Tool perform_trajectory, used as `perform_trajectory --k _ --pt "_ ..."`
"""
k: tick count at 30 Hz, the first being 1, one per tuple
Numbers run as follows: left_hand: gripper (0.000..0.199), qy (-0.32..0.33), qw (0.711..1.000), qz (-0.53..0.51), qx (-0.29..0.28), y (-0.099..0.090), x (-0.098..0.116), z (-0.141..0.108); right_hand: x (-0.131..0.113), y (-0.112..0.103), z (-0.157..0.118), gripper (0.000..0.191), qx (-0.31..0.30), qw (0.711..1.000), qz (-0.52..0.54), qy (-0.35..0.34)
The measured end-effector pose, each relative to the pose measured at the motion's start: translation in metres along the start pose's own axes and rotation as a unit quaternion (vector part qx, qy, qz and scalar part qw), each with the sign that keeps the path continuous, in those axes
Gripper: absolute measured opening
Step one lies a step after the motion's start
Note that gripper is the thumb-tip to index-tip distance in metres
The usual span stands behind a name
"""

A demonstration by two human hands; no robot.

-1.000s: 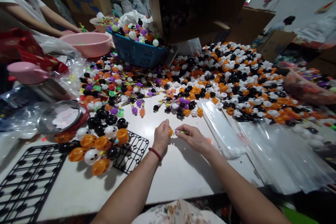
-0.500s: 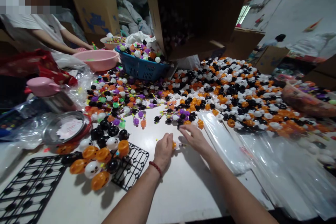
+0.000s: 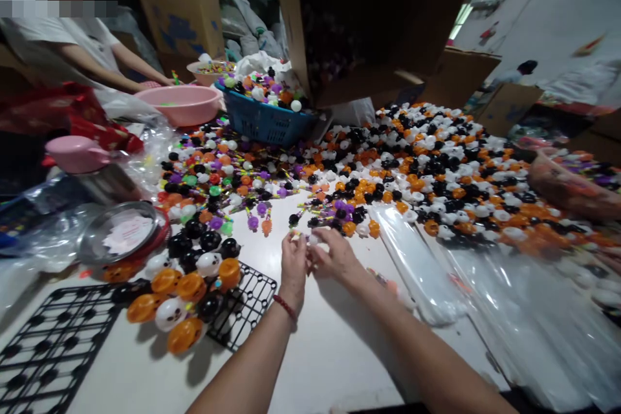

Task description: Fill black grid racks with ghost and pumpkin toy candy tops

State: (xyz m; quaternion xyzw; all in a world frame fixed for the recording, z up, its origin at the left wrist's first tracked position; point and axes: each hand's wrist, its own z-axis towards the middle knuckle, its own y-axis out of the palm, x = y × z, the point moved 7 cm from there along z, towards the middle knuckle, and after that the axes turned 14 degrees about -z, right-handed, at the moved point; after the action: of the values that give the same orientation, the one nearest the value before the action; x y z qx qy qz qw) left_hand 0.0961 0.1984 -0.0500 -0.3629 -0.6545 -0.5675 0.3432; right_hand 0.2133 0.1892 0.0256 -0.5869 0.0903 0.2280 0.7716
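Observation:
My left hand [image 3: 294, 266] and my right hand [image 3: 338, 260] meet above the white table, both with fingers closed. Between their fingertips is a small toy with a white head [image 3: 313, 240]; a thin multicoloured stick [image 3: 295, 233] shows above the left fingers. Its far details are blurred. Just beyond lie purple toy heads [image 3: 342, 209] on striped sticks. Beside my right forearm rests a blurred orange piece [image 3: 388, 283]. A heap of orange, black and white toy heads [image 3: 436, 168] spreads behind, some shaped like pumpkins and skulls.
Left of my hands, larger pumpkin and skull heads [image 3: 189, 288] stand on a black grid rack [image 3: 245, 307]. Clear plastic bags [image 3: 412, 265] lie at the right. A blue basket [image 3: 266, 123], pink basin [image 3: 182, 105] and thermos [image 3: 92, 165] stand further back. A co-worker [image 3: 82, 45] works far left.
My hands have come together and moved slightly away from me. A white-headed toy now shows between them, and an orange piece lies by my right forearm.

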Motion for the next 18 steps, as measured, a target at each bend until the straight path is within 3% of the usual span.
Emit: perform_trajectory --k 2,4,8,12,15,18 --pt "0.05 -0.032 0.996 -0.081 0.002 0.002 -0.003 -0.001 -0.014 0.002 -0.017 0.036 -0.036 0.998 0.051 -0.011" --pt "0.045 -0.047 0.994 -0.099 -0.005 0.005 -0.003 -0.003 -0.012 -0.002 -0.026 0.037 -0.047 0.997 0.057 -0.009" --pt "0.046 -0.066 0.993 -0.096 -0.022 0.01 -0.001 -0.006 0.045 -0.025 -0.017 0.033 0.001 0.994 -0.091 0.066" --pt "0.046 -0.092 0.988 -0.119 -0.04 0.015 0.001 -0.009 0.086 -0.033 0.004 0.037 -0.036 0.967 -0.237 0.087" --pt "0.044 -0.106 0.987 -0.115 -0.031 0.015 0.002 -0.008 0.08 -0.038 0.011 0.036 -0.046 0.964 -0.248 0.081" --pt "0.046 -0.108 0.989 -0.099 -0.026 0.014 0.0 -0.005 0.047 -0.045 0.005 0.041 -0.013 0.986 -0.155 0.059"
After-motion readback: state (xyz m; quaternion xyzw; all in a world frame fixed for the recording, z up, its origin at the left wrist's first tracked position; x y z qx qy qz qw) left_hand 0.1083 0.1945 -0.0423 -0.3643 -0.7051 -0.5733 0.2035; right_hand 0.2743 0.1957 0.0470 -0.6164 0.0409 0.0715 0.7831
